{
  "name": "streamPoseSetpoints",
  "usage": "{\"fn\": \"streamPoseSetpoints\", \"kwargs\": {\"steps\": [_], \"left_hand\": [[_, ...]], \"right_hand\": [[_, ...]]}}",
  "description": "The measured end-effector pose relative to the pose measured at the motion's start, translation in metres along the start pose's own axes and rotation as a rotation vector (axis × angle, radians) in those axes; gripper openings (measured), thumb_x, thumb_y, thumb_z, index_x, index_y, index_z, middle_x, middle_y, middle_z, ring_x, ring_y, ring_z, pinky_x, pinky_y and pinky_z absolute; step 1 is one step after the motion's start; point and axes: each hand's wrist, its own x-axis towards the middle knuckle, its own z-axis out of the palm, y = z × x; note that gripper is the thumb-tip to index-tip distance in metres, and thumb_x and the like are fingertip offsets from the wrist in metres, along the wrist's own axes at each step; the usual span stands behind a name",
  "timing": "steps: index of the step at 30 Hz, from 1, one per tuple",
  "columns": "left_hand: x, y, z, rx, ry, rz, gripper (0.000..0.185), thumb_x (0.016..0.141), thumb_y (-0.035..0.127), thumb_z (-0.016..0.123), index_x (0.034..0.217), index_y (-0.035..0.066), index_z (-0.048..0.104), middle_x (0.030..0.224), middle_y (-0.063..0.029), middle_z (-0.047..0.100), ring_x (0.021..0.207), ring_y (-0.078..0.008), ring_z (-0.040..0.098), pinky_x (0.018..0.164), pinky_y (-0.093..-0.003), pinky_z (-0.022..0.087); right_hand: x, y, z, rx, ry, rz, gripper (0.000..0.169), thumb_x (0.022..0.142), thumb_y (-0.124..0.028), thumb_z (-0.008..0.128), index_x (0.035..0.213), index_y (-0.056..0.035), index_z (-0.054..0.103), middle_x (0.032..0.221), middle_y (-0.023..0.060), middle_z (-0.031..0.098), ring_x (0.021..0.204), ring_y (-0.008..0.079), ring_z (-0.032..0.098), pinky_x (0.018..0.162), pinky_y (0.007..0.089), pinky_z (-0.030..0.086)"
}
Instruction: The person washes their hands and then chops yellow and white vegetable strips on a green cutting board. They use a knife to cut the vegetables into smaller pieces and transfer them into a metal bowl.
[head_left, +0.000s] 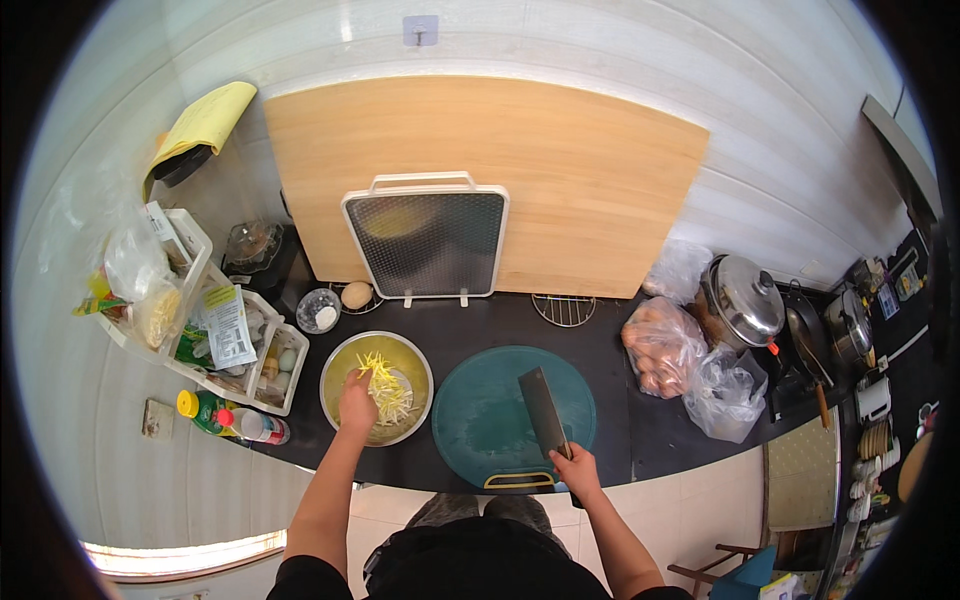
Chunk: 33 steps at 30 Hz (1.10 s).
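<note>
My left hand (358, 401) is inside a metal bowl (330, 360), at the edge of a heap of thin yellow and white vegetable shreds (390, 394). Its fingertips are partly hidden, and whether they grip any shreds is unclear. With my right hand (577, 469) I hold a cleaver (541, 409) by its handle. The broad blade points away from me over a round green cutting board (487, 405), which has a tan handle loop (519, 480) at its near edge. No food lies on the board.
A glass bowl of white powder (318, 311) stands behind the metal bowl. Bottles (255, 426) and a white storage rack (281, 405) are left. Right are a bag of eggs (660, 345), a clear plastic bag (726, 397) and a lidded pot (742, 300). A wooden board (585, 187) leans behind.
</note>
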Motion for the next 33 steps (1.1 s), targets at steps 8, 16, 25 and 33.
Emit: {"fn": "streamPoseSetpoints", "kwargs": {"steps": [8,16,25,33], "left_hand": [[0.002,0.011,-0.005,-0.043,0.035,0.055,0.041,0.070,-0.004,0.056,0.110,0.005,0.059,0.102,-0.0154,0.054,0.091,-0.0320,0.056,0.078,-0.0388,0.046],[0.001,0.019,-0.011,-0.050,0.089,0.155,0.033,0.069,-0.002,0.060,0.102,0.000,0.060,0.099,-0.0176,0.057,0.094,-0.0359,0.053,0.082,-0.0416,0.043],[-0.013,0.100,-0.021,-0.259,0.050,0.612,0.014,0.069,0.006,0.068,0.082,0.003,0.064,0.083,-0.0123,0.059,0.082,-0.0305,0.055,0.074,-0.0398,0.044],[-0.031,0.188,-0.019,-0.277,-0.280,1.132,0.018,0.068,0.005,0.061,0.086,0.005,0.060,0.088,-0.0068,0.053,0.089,-0.0252,0.051,0.078,-0.0360,0.042]], "right_hand": [[-0.011,-0.001,-0.005,-0.466,0.235,-0.199,0.035,0.075,-0.030,0.066,0.102,-0.0093,0.063,0.085,0.0144,0.066,0.081,0.0337,0.062,0.070,0.0401,0.050],[0.001,0.026,-0.001,-0.490,0.327,-0.376,0.044,0.069,-0.024,0.070,0.109,-0.0085,0.060,0.094,0.0126,0.064,0.085,0.0300,0.062,0.073,0.0378,0.050],[-0.003,0.010,-0.001,-0.534,0.256,-0.659,0.040,0.067,-0.016,0.071,0.105,-0.0118,0.060,0.083,0.0103,0.062,0.076,0.0294,0.061,0.066,0.0379,0.049],[-0.017,-0.073,0.012,-0.506,-0.034,-0.983,0.041,0.066,-0.012,0.070,0.105,-0.0128,0.060,0.078,0.0069,0.059,0.072,0.0259,0.060,0.062,0.0358,0.049]]}}
